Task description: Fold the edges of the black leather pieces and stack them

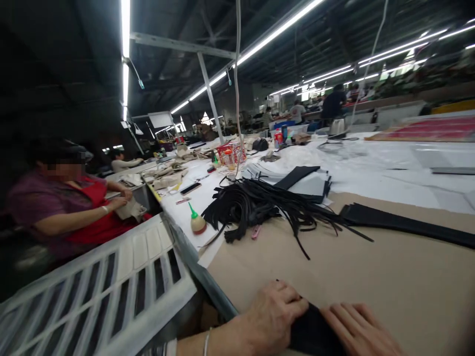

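Note:
At the bottom of the view, a flat black piece of material, perhaps leather or fabric, lies on a tan sheet. My left hand has its fingers curled down over the left side of this piece, gripping it. My right hand rests stretched out along the piece's right edge, fingers flat. The lower part of the piece runs out of frame. Beyond my hands lies a tangled bundle of thin black strips, with a small pink tool beside it.
A bottle with a green nozzle stands near the table's left edge. Long black strips lie at the right. On the left, a rack board carries dark and pale pieces. A seated co-worker in a red apron handles beige material.

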`<state>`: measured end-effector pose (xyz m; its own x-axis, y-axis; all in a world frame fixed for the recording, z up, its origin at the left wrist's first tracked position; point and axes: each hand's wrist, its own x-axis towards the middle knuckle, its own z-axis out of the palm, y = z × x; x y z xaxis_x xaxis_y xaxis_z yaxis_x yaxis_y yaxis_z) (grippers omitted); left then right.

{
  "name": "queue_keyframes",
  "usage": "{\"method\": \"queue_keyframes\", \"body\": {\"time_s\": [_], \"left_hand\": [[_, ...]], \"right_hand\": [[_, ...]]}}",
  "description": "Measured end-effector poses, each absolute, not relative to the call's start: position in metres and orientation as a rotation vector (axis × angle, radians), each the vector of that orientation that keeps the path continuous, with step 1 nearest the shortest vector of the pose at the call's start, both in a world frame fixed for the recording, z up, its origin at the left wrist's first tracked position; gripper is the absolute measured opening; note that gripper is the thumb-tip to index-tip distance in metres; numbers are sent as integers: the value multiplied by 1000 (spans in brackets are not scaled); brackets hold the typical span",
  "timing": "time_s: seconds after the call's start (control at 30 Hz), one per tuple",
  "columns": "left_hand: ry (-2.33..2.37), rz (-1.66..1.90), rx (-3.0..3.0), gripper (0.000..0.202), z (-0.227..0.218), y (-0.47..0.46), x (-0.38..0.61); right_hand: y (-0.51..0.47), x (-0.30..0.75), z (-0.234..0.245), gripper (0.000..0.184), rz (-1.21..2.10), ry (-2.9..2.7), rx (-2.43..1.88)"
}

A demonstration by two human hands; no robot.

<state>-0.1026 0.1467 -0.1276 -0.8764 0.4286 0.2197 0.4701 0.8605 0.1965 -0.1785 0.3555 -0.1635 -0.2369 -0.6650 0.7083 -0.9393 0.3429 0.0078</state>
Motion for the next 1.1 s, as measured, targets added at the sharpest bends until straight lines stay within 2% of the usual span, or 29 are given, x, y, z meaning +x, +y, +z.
{"method": "queue_keyframes", "body": {"time_s": [0.13, 0.3, 0.7, 0.97, 1.1], "left_hand": [[-2890, -442, -591, 41, -126, 149, -96], [-2946, -410, -628, 46, -125, 148, -98], [-2992, -161, -729, 55, -112, 152, -99], [-2893, -402, -679, 45, -114, 186, -101], [-2921, -475, -690, 48, -123, 202, -99]], "right_hand": [[370, -170, -146, 33, 579, -2148, 1543], [385, -159, -130, 21, 402, -2286, 1538], [393, -154, -131, 34, 299, -2354, 1507], [392, -151, -132, 29, 220, -2395, 1448], [393, -150, -127, 16, 223, -2443, 1467]]}}
